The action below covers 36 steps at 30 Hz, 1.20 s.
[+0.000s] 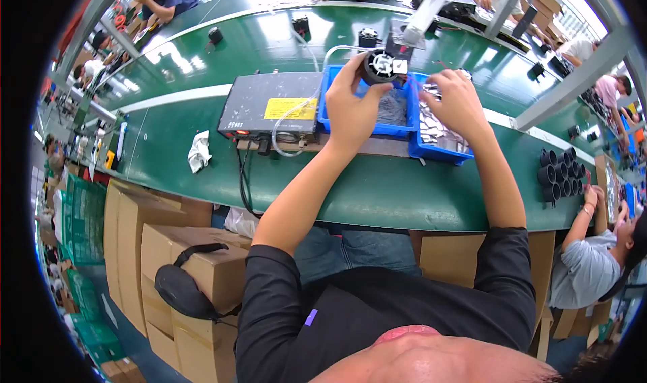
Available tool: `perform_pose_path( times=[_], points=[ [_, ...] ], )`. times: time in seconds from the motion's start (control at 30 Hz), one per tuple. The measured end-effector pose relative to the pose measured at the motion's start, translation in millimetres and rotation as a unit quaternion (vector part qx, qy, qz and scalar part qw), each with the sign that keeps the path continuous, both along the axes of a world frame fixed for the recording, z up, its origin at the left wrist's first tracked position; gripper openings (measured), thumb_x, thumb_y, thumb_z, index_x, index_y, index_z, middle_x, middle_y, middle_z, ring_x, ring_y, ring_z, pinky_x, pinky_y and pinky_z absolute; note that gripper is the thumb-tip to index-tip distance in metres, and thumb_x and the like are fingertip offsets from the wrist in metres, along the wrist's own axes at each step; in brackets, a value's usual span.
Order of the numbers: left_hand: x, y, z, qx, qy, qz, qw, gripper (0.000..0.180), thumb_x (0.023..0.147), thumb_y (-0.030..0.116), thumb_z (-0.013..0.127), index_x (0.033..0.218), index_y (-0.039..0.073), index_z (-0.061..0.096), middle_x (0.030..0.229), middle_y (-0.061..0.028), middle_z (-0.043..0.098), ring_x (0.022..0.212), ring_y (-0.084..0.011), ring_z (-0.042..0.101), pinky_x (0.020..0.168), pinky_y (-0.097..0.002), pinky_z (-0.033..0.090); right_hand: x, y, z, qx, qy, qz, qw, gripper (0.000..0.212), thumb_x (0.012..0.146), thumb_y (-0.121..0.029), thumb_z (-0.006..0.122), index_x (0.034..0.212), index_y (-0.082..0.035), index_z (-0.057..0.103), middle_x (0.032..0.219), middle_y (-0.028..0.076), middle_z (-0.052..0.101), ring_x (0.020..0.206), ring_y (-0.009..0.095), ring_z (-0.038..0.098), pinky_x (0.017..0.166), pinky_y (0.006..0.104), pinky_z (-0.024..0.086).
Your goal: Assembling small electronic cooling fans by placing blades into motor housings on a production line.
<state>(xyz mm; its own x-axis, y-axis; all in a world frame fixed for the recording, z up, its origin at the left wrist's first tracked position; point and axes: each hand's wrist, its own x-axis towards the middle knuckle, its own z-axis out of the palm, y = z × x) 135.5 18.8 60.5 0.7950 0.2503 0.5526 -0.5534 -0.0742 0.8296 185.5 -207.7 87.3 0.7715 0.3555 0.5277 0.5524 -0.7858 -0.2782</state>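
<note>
My left hand [352, 107] grips a black cylindrical motor [379, 66] by its side, raised over the back of a blue bin [369, 128]. The motor's end face has light spokes, and a small white square [399, 66] sits at its right edge. My right hand [459, 100] hovers over a second blue bin [445, 156] holding many small flat silvery pieces [435, 130]. Its thumb and fingers are bent and apart, with nothing visible between them; the fingertips are slightly blurred. Greyish material lies in the left bin.
Left of the bins stands a grey power box [253, 97] with cables. A crumpled white cloth [199, 152] lies farther left. Several motors ride the green conveyor [263, 39] beyond. Black cups [561, 174] cluster at right beside a co-worker [593, 262]. A metal post [573, 80] slants at right.
</note>
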Motion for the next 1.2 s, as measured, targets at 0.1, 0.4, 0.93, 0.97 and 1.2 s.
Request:
perform_pose_path(
  times=[0.1,0.4,0.93,0.97,1.2],
  points=[
    [-11,-4,-10,0.031,0.014,-0.045,0.998,0.067,0.084,-0.015,0.078,0.147,-0.004,0.060,0.135,-0.0180,0.073,0.122,-0.0248,0.071,0.110,-0.0351,0.056,16,-17,5,-0.141,0.210,0.000,0.967,0.031,0.086,-0.015,0.077,0.111,0.001,0.082,0.107,0.010,0.080,0.091,0.035,0.068,0.091,0.0430,0.057],
    [-22,-24,-16,0.032,0.048,-0.155,0.986,0.060,0.083,-0.010,0.080,0.141,-0.005,0.065,0.126,-0.0183,0.077,0.108,-0.0255,0.073,0.099,-0.0342,0.057,14,-31,19,0.074,0.233,0.050,0.968,0.014,0.087,-0.010,0.084,0.094,0.002,0.084,0.078,0.005,0.077,0.065,0.020,0.062,0.072,0.0321,0.056],
    [-13,0,-12,0.105,0.139,-0.285,0.942,0.053,0.094,-0.006,0.069,0.147,-0.005,0.063,0.126,-0.0167,0.077,0.106,-0.0228,0.071,0.098,-0.0341,0.056,5,-19,19,0.294,0.310,0.310,0.849,0.025,0.082,-0.002,0.092,0.105,0.000,0.082,0.092,0.005,0.075,0.078,0.010,0.061,0.074,0.0211,0.050],
    [-13,0,-12,0.104,0.143,-0.287,0.941,0.053,0.094,-0.006,0.069,0.147,-0.005,0.063,0.126,-0.0164,0.077,0.105,-0.0224,0.071,0.098,-0.0340,0.056,6,-19,19,0.302,0.318,0.317,0.841,0.029,0.082,-0.003,0.092,0.108,0.001,0.081,0.094,0.006,0.074,0.080,0.010,0.061,0.075,0.0213,0.050],
    [-13,-6,-16,-0.048,0.110,-0.263,0.957,0.053,0.094,-0.008,0.069,0.146,-0.005,0.064,0.128,-0.0157,0.076,0.108,-0.0215,0.070,0.098,-0.0338,0.056,9,-13,16,0.331,0.344,0.358,0.802,0.046,0.083,-0.008,0.094,0.124,0.002,0.075,0.105,0.008,0.071,0.092,0.013,0.063,0.081,0.0226,0.051]
  ],
)
